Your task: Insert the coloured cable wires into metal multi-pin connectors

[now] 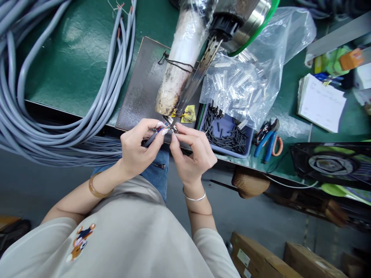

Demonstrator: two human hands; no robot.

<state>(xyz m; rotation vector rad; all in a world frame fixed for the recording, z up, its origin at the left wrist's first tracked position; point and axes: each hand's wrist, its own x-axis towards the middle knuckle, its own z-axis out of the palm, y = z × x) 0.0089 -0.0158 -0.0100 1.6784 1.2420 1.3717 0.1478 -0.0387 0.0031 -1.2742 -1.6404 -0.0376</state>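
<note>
My left hand [138, 143] is closed round the end of a grey cable [150, 139], whose thin coloured wires [165, 127] fan out past the fingertips. Close beside it, my right hand [193, 148] pinches at the wire ends; the small piece between its fingertips is too fine to make out. A small metal connector [168, 120] shows just beyond the fingers. Above both hands, a soldering iron [185, 96] points down, its tip close to the wires. Next to it hangs a white wrapped tube [179, 58] with a scorched end.
Coiled grey cables [95, 104] cover the left side. Right of the dark mat [139, 85] stand a purple tray [245, 152] of black sleeves and a plastic bag [246, 77] of connectors. Farther right are blue-handled cutters [269, 144], a notepad [321, 102] and a black fan [333, 164].
</note>
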